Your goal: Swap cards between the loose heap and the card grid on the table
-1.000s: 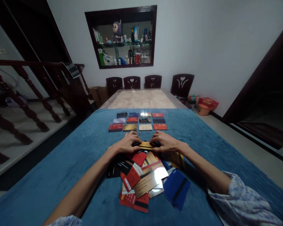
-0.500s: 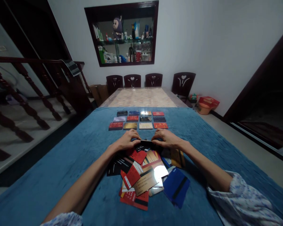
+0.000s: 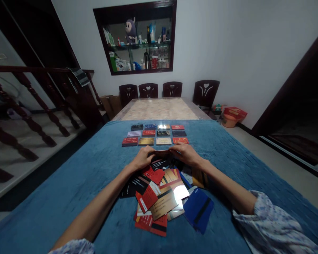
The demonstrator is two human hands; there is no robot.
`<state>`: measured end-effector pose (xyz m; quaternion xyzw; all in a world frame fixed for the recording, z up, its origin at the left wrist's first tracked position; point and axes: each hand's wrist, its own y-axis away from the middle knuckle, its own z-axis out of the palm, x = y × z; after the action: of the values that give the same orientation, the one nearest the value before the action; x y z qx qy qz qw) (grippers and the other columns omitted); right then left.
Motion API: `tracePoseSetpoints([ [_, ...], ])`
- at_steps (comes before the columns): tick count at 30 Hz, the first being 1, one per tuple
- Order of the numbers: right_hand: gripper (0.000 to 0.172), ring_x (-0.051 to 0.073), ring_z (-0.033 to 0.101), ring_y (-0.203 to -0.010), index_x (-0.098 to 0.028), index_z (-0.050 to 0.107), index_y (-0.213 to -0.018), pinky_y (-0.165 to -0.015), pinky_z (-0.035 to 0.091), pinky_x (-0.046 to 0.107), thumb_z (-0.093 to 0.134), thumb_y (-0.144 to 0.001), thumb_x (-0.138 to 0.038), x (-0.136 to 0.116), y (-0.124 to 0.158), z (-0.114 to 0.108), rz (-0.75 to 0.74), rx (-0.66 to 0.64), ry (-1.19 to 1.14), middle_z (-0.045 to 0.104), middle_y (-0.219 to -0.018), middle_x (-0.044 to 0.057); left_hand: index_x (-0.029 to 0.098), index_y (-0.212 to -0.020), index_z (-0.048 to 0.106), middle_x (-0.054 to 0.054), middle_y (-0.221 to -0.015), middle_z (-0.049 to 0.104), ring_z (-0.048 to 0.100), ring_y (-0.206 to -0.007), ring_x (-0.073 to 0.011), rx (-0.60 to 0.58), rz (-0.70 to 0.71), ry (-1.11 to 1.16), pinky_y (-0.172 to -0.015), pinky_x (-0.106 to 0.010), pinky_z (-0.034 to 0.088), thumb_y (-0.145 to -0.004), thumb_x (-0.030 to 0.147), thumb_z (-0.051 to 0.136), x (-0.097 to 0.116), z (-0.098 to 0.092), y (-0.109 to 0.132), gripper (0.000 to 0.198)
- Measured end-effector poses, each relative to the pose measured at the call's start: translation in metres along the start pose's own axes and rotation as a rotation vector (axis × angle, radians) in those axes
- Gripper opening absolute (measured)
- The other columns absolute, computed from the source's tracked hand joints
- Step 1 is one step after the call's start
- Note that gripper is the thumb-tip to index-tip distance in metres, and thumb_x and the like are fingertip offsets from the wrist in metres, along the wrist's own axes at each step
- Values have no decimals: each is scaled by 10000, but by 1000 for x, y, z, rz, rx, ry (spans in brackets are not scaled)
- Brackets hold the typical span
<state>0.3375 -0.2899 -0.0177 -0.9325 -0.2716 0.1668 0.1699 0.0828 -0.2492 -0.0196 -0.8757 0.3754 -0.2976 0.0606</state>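
Observation:
My left hand [image 3: 143,157] and my right hand [image 3: 186,153] grip a thin card [image 3: 162,151] from its two ends, with its edge turned toward me. Its face is hidden by this angle. Beneath and in front of my hands spreads a loose heap of cards: a black card [image 3: 159,163], a red card [image 3: 153,174], a gold card [image 3: 164,203] and blue cards [image 3: 199,210]. Just beyond my fingers, small card stacks lie in three rows; a gold stack [image 3: 146,141], a cream stack [image 3: 163,141] and a red stack [image 3: 179,140] are among the nearest.
A blue cloth [image 3: 100,155] covers the near part of the long table [image 3: 159,108]. Dark chairs [image 3: 172,90] stand at its far end. To the left runs a wooden railing [image 3: 42,109]; an orange bucket [image 3: 229,120] stands on the floor at right.
Both hands have risen slightly and moved a little away from me with the card. More of the black card below them now shows. The heap and the stacks look the same.

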Motion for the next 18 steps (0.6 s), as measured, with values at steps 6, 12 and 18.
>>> tracePoseSetpoints([
  [6,283,174,617,-859,-208,605,-1209,-748,454,265,460,-967,-222,-8,0,0,85,2,42,655,-1011,87,159,-1028,685,-59,-955,712,650,-903,-193,53,-58,25,-889,-340,505,-807,113,587,3,3,0,246],
  [12,229,181,609,-876,-211,594,-1147,-754,433,264,490,-944,-194,-11,0,1,122,-26,66,646,-1000,80,212,-1129,579,14,-837,665,644,-817,-168,103,-45,37,-859,-324,511,-791,109,570,6,4,1,354],
  [18,295,196,618,-917,-203,557,-1179,-755,401,265,544,-885,-184,-18,-1,0,144,-99,52,671,-1051,89,195,-1099,565,-36,-925,673,637,-853,-196,79,-41,-39,-859,-348,494,-801,106,549,7,4,3,311],
])
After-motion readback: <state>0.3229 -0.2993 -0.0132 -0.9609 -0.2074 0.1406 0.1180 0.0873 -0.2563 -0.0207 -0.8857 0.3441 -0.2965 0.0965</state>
